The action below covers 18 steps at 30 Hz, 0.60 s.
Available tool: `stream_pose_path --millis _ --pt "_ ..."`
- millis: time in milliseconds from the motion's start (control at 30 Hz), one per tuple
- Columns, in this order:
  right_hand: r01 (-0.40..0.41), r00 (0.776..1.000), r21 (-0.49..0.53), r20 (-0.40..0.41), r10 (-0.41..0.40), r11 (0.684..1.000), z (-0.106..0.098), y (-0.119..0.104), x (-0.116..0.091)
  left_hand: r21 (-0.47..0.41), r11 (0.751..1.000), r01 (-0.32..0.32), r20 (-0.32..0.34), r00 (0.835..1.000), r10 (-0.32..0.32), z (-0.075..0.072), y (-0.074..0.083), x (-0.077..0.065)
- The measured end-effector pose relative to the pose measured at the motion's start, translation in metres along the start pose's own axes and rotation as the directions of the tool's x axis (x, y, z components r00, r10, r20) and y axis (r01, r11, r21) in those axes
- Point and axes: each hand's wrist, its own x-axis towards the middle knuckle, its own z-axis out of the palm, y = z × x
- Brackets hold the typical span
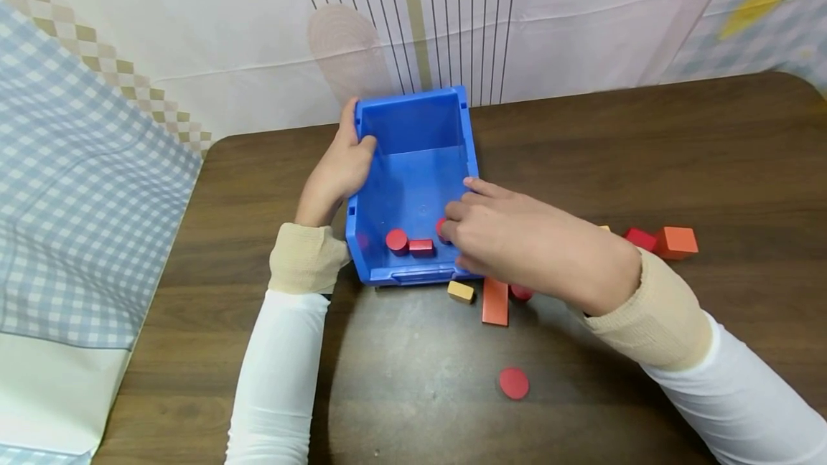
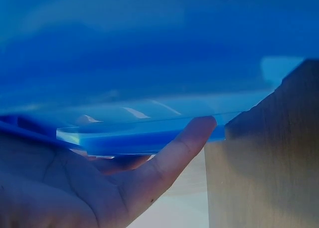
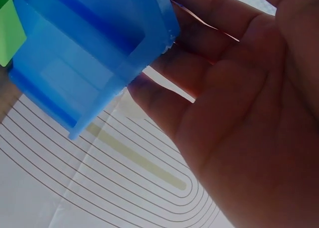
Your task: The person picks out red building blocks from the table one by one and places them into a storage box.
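My left hand grips the left wall of a blue plastic bin, thumb over the rim and the other fingers outside. In the left wrist view its fingers lie against the bin's blue outer side. My right hand reaches over the bin's right wall. Its fingertips pinch a small red block, partly covered by a finger, and its little finger lies at the rim. A red cylinder and a red rectangular block lie inside the bin's near end.
Near the bin's front lie a yellow block, an orange-red plank and a red round piece. A red disc sits closer to me. Red and orange blocks lie beyond my right wrist. A green block shows in the right wrist view.
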Motion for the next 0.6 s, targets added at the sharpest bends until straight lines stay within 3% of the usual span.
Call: stream_pose_path --millis 600 --pt "0.029 1.000 -0.041 0.010 -0.029 0.999 -0.0031 -0.0020 -0.0006 0.007 1.000 0.002 0.003 1.000 -0.002 0.0003 0.0009 0.0004"
